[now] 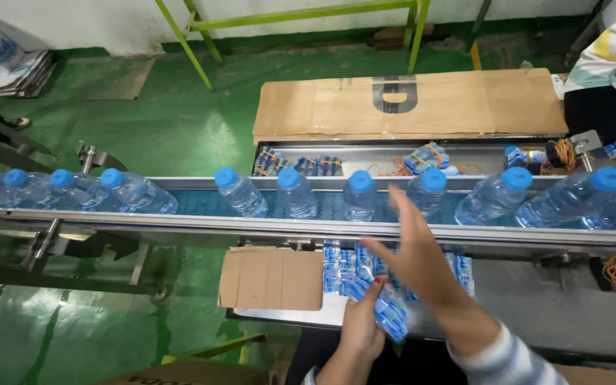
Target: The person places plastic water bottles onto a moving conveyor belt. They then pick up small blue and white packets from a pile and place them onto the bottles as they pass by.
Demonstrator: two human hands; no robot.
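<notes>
Left fingers: curled shut around a bundle of blue-and-white labels, pinching it from its lower left.
Left hand: below the conveyor, on its near side, just beside the right wrist.
Right fingers: spread open and straight, gripping nothing, their tips pointing up toward the conveyor's near rail.
Right hand: just over the near rail, in front of the bottle that is 4th in the spaced row.
Label stacks: on a tray below the conveyor, behind both hands.
Cardboard flap: left of those stacks, under the conveyor.
Bottles: blue-capped, lying tilted along the conveyor, 4 bunched at its left end.
Flattened carton: beyond the conveyor, on the far side.
</notes>
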